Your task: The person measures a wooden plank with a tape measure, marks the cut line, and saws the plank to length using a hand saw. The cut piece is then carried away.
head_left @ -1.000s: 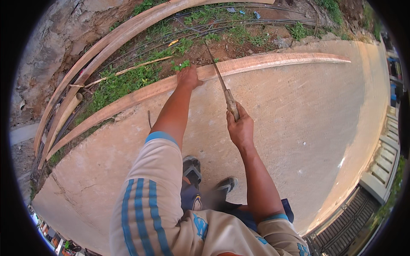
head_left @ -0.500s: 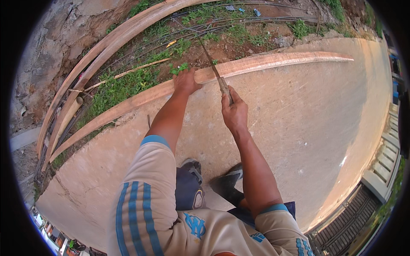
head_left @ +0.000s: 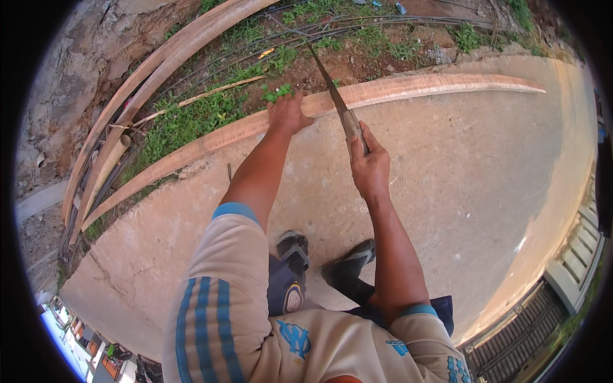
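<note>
Right hand (head_left: 371, 167): fingers wrapped closely round the wooden grip of the saw (head_left: 337, 96); a rolled wrist could twist the narrow blade and make it jump sideways.
Saw: reaches from the right hand away from the body and slightly left, crossing over the plank (head_left: 415, 87); whether its edge touches the wood cannot be told from this angle.
Left hand (head_left: 288, 115): left of the right hand and a little farther out, palm down, fingers over the plank's far edge, thumb spread toward the saw, not clenched; a skipping blade could catch that thumb.
Plank: under the left hand and running out long to both sides of it; that palm seems its only restraint, so a hard push or pull could slide or rock it.
Shoes (head_left: 294, 250): on the body side of both hands, apart from the plank; with no foot bracing it, the wood might swing.
Weeds (head_left: 185, 131): left of the left hand, along the plank's far side; uneven ground there might let it tip.
Thin rods (head_left: 396, 21): beyond both hands, well past the plank; an overlong thrust might snag the saw's tip among them.
Other boards (head_left: 175, 69): farther out, left of the left hand, beyond the weeds; little threat.
</note>
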{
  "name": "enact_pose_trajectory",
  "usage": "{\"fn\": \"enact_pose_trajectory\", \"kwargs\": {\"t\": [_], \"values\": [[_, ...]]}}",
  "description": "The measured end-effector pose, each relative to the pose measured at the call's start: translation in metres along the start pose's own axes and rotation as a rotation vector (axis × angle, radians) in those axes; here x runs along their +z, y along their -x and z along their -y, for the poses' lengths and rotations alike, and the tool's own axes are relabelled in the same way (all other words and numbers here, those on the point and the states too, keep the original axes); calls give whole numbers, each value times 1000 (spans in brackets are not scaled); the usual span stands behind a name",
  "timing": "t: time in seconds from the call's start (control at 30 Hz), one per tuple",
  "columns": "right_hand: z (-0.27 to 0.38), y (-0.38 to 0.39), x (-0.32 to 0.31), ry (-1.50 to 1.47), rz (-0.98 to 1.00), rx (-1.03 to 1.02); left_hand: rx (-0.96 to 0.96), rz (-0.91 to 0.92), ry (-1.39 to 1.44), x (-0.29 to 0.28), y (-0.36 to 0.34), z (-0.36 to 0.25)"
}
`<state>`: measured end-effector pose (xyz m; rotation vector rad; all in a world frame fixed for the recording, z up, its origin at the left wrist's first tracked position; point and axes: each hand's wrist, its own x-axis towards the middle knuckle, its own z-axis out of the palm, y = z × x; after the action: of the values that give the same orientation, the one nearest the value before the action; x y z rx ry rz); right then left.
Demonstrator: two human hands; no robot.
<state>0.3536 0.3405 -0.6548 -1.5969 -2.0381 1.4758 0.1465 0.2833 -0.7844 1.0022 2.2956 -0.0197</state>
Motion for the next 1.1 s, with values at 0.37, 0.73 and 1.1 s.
{"fn": "enact_pose_trajectory", "kwargs": {"t": [0.37, 0.73, 1.1], "values": [[-4, 135, -51, 73, 75, -33, -18, -11, 18, -1, 3, 9], [-12, 43, -12, -28, 3, -81, -42, 33, 5, 0, -3, 7], [27, -35, 19, -17, 90, 97, -5, 16, -18, -5, -7, 2]]}}
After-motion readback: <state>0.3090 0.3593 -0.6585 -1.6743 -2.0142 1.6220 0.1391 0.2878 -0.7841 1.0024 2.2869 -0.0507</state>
